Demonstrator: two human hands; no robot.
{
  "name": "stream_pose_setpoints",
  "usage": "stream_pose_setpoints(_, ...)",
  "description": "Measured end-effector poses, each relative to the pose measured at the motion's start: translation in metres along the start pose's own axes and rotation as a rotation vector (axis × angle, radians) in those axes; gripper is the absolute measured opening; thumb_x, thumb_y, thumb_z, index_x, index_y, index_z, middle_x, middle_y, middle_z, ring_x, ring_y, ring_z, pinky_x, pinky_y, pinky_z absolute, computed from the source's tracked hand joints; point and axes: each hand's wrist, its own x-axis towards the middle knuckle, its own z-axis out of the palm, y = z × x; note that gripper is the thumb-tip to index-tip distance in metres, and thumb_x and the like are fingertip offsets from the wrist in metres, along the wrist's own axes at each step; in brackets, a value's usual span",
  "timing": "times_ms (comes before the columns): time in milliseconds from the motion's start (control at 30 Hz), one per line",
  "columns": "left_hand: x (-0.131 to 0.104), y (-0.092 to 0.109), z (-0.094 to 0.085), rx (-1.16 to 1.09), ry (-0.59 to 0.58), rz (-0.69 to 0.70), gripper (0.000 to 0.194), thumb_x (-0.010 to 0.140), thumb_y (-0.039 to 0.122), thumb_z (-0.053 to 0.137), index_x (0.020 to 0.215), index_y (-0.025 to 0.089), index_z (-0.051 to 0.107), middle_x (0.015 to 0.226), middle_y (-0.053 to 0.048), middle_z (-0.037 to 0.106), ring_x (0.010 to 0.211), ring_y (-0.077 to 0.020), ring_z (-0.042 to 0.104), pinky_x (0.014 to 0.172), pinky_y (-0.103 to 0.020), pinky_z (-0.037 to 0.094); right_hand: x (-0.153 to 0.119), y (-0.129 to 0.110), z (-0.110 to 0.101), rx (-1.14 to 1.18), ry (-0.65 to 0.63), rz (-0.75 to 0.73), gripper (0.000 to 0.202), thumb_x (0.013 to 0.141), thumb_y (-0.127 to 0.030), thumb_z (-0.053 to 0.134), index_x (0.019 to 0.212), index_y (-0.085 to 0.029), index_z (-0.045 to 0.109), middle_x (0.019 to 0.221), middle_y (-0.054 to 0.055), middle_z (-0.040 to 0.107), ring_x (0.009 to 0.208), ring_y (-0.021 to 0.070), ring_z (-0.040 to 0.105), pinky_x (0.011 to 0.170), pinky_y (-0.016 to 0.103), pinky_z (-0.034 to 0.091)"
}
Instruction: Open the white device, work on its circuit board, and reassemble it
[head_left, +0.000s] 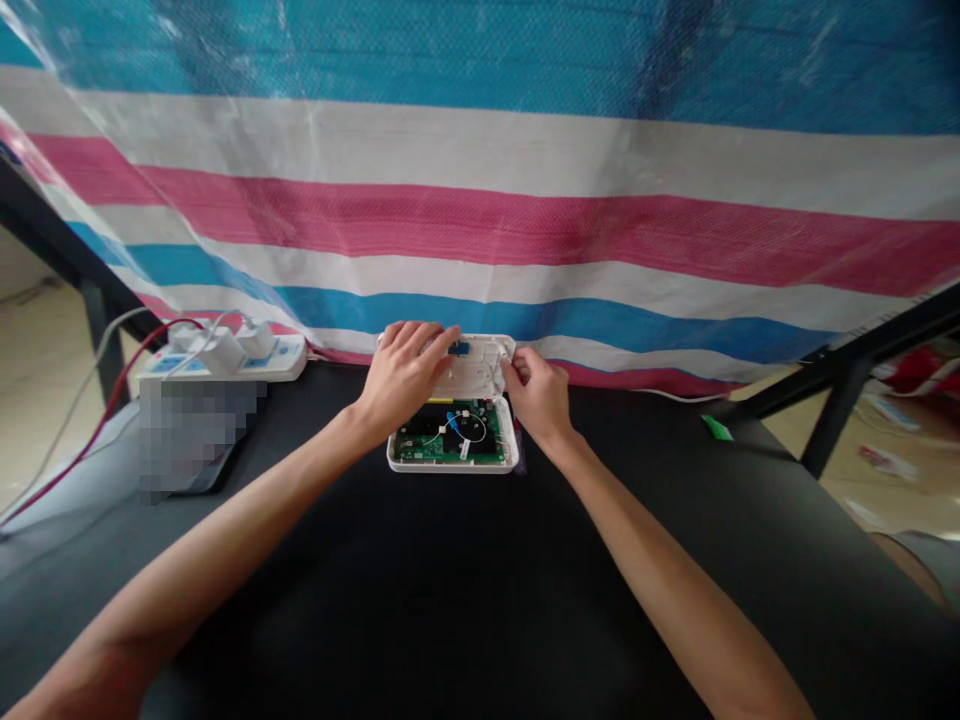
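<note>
A white plastic device housing lies opened on the black table. Its lower shell [396,467] holds a green circuit board [427,450] with a blue fibre connector [452,422] and a thin looped white cable [482,430]. Behind it, the white plastic cover [469,376] shows its inner side, with a blue part [460,348] near its top. My left hand [405,370] is closed over the cover's left part, its fingers at the top edge. With bent fingers, my right hand [540,392] pinches the cover's right edge; its fingertips are partly hidden.
At the left, a white power strip [289,358] carries several plugs and cables beside a dark flat device [217,470], partly pixelated. A small green packet [717,428] lies at the right. A striped sheet [495,220] hangs behind the table [450,600], between dark metal legs.
</note>
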Motion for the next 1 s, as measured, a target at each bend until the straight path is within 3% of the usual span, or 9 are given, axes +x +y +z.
stream_pose_setpoints(167, -0.017, 0.005, 0.018, 0.021, -0.014, -0.004, 0.031, 0.099, 0.023, 0.054, 0.129, 0.017, 0.058, 0.112, -0.010, 0.069, 0.102, -0.0251, 0.060, 0.089, -0.040, 0.044, -0.005, 0.004, 0.003, -0.029, -0.166, 0.064, 0.015, 0.090, -0.028, 0.057, 0.079, -0.019, 0.062, 0.066, 0.004, 0.069, 0.061, 0.0189, 0.066, 0.059, 0.026, 0.042)
stream_pose_setpoints(300, -0.019, 0.001, 0.022, 0.054, 0.019, 0.011, 0.030, 0.099, 0.021, 0.054, 0.128, 0.016, 0.060, 0.112, -0.011, 0.069, 0.100, -0.0254, 0.061, 0.088, -0.041, 0.043, -0.010, -0.017, -0.011, -0.337, -0.054, -0.001, 0.018, 0.089, -0.028, 0.061, 0.074, -0.018, 0.064, 0.074, 0.006, 0.070, 0.067, 0.0189, 0.064, 0.059, 0.027, 0.038)
stream_pose_setpoints(333, -0.018, 0.000, 0.021, 0.059, 0.025, 0.015, 0.030, 0.099, 0.021, 0.054, 0.128, 0.016, 0.060, 0.112, -0.011, 0.070, 0.099, -0.0254, 0.061, 0.088, -0.040, 0.043, -0.012, -0.026, -0.013, -0.376, -0.075, -0.029, 0.021, 0.090, -0.027, 0.059, 0.072, -0.018, 0.064, 0.073, 0.006, 0.070, 0.066, 0.0182, 0.064, 0.059, 0.028, 0.037)
stream_pose_setpoints(467, -0.018, 0.000, 0.020, 0.053, 0.021, 0.017, 0.031, 0.098, 0.021, 0.055, 0.127, 0.016, 0.060, 0.111, -0.010, 0.070, 0.099, -0.0258, 0.061, 0.087, -0.041, 0.043, -0.024, -0.056, -0.009, -0.420, -0.519, -0.095, 0.023, 0.089, -0.029, 0.062, 0.070, -0.018, 0.068, 0.072, 0.006, 0.072, 0.067, 0.0194, 0.067, 0.060, 0.028, 0.040)
stream_pose_setpoints(567, -0.019, 0.002, 0.021, 0.050, 0.019, 0.009, 0.030, 0.097, 0.021, 0.055, 0.126, 0.015, 0.061, 0.110, -0.010, 0.070, 0.098, -0.0261, 0.060, 0.086, -0.041, 0.043, -0.033, -0.066, 0.008, -0.532, -0.674, -0.126, 0.025, 0.092, -0.037, 0.061, 0.091, -0.015, 0.074, 0.087, 0.013, 0.076, 0.079, 0.0267, 0.071, 0.065, 0.032, 0.046)
stream_pose_setpoints(700, -0.020, 0.004, 0.022, 0.058, 0.014, 0.009, 0.030, 0.098, 0.021, 0.053, 0.126, 0.016, 0.061, 0.109, -0.010, 0.070, 0.097, -0.0259, 0.061, 0.086, -0.041, 0.043, -0.038, -0.067, 0.020, -0.575, -0.732, -0.147, 0.025, 0.096, -0.026, 0.053, 0.103, -0.012, 0.072, 0.099, 0.018, 0.075, 0.087, 0.0283, 0.072, 0.074, 0.035, 0.050)
stream_pose_setpoints(833, -0.019, 0.004, 0.022, 0.050, 0.003, -0.005, 0.030, 0.099, 0.022, 0.053, 0.128, 0.016, 0.059, 0.111, -0.010, 0.070, 0.100, -0.0259, 0.060, 0.086, -0.041, 0.043, -0.035, -0.067, 0.007, -0.539, -0.796, -0.172, 0.023, 0.093, -0.019, 0.054, 0.103, -0.010, 0.072, 0.101, 0.019, 0.075, 0.093, 0.0280, 0.072, 0.081, 0.034, 0.050)
stream_pose_setpoints(900, -0.019, 0.004, 0.021, 0.045, 0.001, -0.016, 0.031, 0.099, 0.022, 0.053, 0.128, 0.017, 0.059, 0.111, -0.010, 0.070, 0.101, -0.0259, 0.060, 0.087, -0.041, 0.043, -0.032, -0.067, -0.004, -0.493, -0.801, -0.170, 0.019, 0.090, -0.020, 0.057, 0.094, -0.010, 0.073, 0.095, 0.018, 0.076, 0.092, 0.0283, 0.071, 0.083, 0.035, 0.049)
stream_pose_setpoints(1000, -0.019, 0.005, 0.020, 0.051, 0.000, -0.023, 0.030, 0.099, 0.022, 0.052, 0.128, 0.017, 0.059, 0.110, -0.010, 0.070, 0.100, -0.0258, 0.060, 0.087, -0.041, 0.043, -0.027, -0.060, -0.014, -0.311, -0.696, -0.072, 0.013, 0.088, -0.022, 0.061, 0.084, -0.013, 0.070, 0.077, 0.011, 0.074, 0.076, 0.0236, 0.070, 0.075, 0.032, 0.047)
